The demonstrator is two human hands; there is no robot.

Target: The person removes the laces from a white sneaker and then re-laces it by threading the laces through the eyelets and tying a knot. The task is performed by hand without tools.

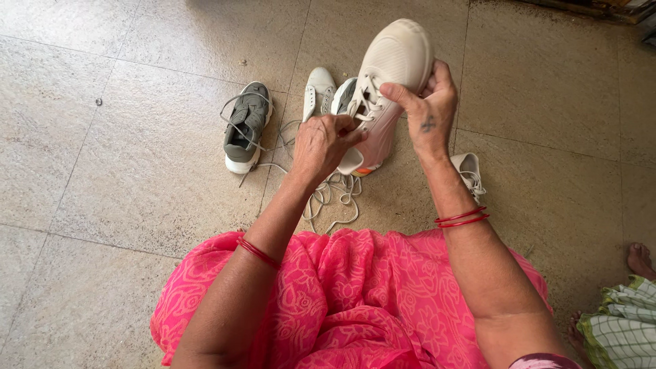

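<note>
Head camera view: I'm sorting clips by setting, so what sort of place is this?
Probably the floor of a home. The person sits on a speckled stone tile floor, holding a white sneaker in both hands, with a grey sneaker and loose white laces lying around.

We see a grey sneaker (pixel 244 126) standing on the stone-tiled floor (pixel 123 171), its sole white and its laces loose and trailing toward the lower right. Just to its right we note a white shoe (pixel 318 92) lying with its opening upward. A further white shoe (pixel 469 171) lies at the right, partly hidden from us. A tangle of loose white laces (pixel 335 195) rests on the floor near the pink patterned garment (pixel 348 301) that fills the lower centre. At the lower right edge we see a bare foot (pixel 640 260) of another person above a green-and-white checked cloth (pixel 625 328).
</note>
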